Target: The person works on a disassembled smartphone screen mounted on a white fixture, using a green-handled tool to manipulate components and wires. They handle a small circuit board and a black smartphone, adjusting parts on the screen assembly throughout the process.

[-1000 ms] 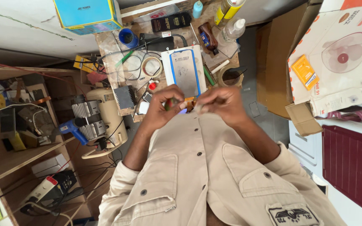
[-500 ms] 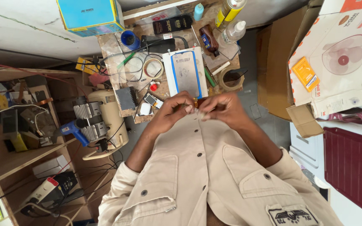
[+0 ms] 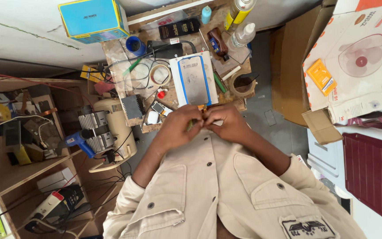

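Phone (image 3: 194, 80) lies flat on its white tray (image 3: 176, 90) on the bench, just beyond my knuckles, its near end almost meeting my fingertips. My left hand (image 3: 178, 126) and right hand (image 3: 224, 122) are pressed together close to my chest, fingers curled inward and pinching some small part (image 3: 191, 125) between them; only a sliver of it shows, too little to say what it is. Neither hand touches the phone itself, as far as I can tell.

Left of the tray sit a tape roll (image 3: 160, 75) and a tangle of wires (image 3: 134, 75), with a small circuit board (image 3: 158, 108) just ahead of my left hand. Right of the tray lies a wider brown tape ring (image 3: 242, 84). At the far edge stand a yellow spray can (image 3: 239, 11) and a clear bottle (image 3: 243, 33). A blue box (image 3: 93, 19) rests at the far left corner, and a fan carton (image 3: 359, 62) stands off to my right.
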